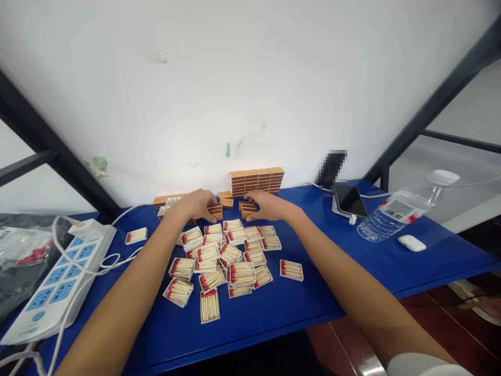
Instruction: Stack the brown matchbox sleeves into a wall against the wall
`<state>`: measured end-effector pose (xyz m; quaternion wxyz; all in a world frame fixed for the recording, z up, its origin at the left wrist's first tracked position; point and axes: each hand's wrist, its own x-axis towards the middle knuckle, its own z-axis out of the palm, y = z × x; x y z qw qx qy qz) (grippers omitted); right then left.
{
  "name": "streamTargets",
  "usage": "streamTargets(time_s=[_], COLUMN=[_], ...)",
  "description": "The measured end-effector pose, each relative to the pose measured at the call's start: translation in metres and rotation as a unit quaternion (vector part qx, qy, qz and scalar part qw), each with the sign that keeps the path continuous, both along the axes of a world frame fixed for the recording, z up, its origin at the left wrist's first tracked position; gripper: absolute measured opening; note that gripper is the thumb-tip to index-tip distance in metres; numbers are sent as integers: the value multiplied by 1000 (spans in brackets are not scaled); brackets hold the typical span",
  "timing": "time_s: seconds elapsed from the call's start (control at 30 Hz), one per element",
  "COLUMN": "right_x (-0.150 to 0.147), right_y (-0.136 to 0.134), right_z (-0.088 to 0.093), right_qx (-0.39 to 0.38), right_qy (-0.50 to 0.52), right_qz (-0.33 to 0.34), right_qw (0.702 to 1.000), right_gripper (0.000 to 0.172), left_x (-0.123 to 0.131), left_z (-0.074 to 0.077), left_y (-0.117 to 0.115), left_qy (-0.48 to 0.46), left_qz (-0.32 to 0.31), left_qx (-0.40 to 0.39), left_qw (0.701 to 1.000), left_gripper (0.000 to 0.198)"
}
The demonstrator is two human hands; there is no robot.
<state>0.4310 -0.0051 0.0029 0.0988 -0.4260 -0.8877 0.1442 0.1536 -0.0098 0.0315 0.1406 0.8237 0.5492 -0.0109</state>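
Note:
At the back of the blue table, my left hand [199, 203] is closed round a small stack of orange matchboxes [215, 211] with brown sides. My right hand [268, 205] curls its thumb and fingers round another short stack of matchboxes [246, 209] just to the right. Between the two stacks lie loose orange matchboxes [226, 202]. Nearer to me is a heap of open white matchbox trays [241, 273] full of red-tipped matches. Behind my right hand, a neat wall of stacked matchboxes [256, 181] stands against the white wall.
More matchboxes [168, 201] sit behind my left forearm. Single match trays lie apart at left [136, 236] and right [291, 270]. A power strip [58, 284] with white cables is on the left. On the right are a phone [350, 199], a water bottle [395, 214] and a white earbud case [412, 243].

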Motion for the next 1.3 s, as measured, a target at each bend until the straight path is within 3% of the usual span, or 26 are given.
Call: streamTargets(time_s=[0.13,0.2,0.33,0.5,0.67,0.77,0.97,1.13,1.3], right_x=[-3,-2,5,13,15,14,12,11,10], right_y=[-2,-3,-2,3,8,7,4,4,2], right_z=[1,1,1,-5,-8,-7,-6,-6,-3], right_qx=[14,26,70,79,80,84,81,89,91], right_qy=[-22,-21,-4,2,-1,-7,12,16,7], right_qz=[1,-4,-15,-26,-26,-33,-20,-21,-28], right_qw=[1000,999,997,997,996,996,996,996,995], right_gripper=[36,31,29,29,30,30,27,29,29], left_x=[1,2,5,8,0,0,23,31,33], left_z=[0,3,10,14,23,26,2,-16,-13], left_y=[1,2,6,8,12,15,21,26,31], left_qy=[-3,-13,-46,-71,-112,-105,-17,47,92], left_qz=[-11,-13,-13,-3,8,0,-29,-16,12], left_qx=[16,41,98,47,37,101,296,307,269], left_qw=[1000,999,994,996,993,989,954,951,959], left_gripper=[46,42,42,65,59,52,41,39,45])
